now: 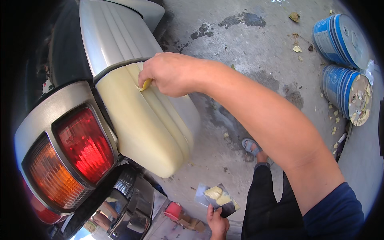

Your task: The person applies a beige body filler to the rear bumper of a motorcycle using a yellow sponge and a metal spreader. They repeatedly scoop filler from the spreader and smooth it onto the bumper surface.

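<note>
My right hand (170, 75) is closed on a small yellow putty spreader (146, 84), pressed against the upper part of a ribbed car body panel (134, 116). That panel is coated pale yellow, while the adjoining panel (114, 36) is silver. Most of the spreader is hidden behind my fingers. Low in the view, my left hand (218, 224) grips a flat putty board (229, 209) by its edge, thumb on top. Smeared over the board is a mound of pale yellow putty (219, 197).
A red and amber tail light (84, 148) and a chrome bumper (134, 208) lie left of the coated panel. Two blue drums (340, 86) rest at the right. A red object (173, 211) sits near the bumper. Dry leaves (294, 17) dot the concrete floor (208, 148).
</note>
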Available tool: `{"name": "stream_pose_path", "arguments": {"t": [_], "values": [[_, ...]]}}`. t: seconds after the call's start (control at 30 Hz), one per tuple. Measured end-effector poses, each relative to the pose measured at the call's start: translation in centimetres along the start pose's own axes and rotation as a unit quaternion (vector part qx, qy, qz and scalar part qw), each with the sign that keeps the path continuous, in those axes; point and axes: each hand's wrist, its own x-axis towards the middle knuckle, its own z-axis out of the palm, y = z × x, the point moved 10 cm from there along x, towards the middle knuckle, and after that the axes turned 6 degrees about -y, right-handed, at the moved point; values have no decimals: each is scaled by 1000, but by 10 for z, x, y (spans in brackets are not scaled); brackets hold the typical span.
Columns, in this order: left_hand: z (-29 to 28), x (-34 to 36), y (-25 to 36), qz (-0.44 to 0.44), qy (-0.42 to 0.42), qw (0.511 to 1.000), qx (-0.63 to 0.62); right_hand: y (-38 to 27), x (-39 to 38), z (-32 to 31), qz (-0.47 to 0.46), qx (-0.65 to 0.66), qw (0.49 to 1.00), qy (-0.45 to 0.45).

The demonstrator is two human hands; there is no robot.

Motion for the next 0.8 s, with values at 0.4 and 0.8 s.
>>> {"name": "stream_pose_path", "arguments": {"t": [0.4, 0.8], "values": [[-37, 12, -9, -3, -32, 999, 16, -21, -59, 49, -3, -8, 1000, 9], [-46, 19, -10, 6, -42, 998, 40, -39, -132, 90, -37, 23, 988, 149]]}}
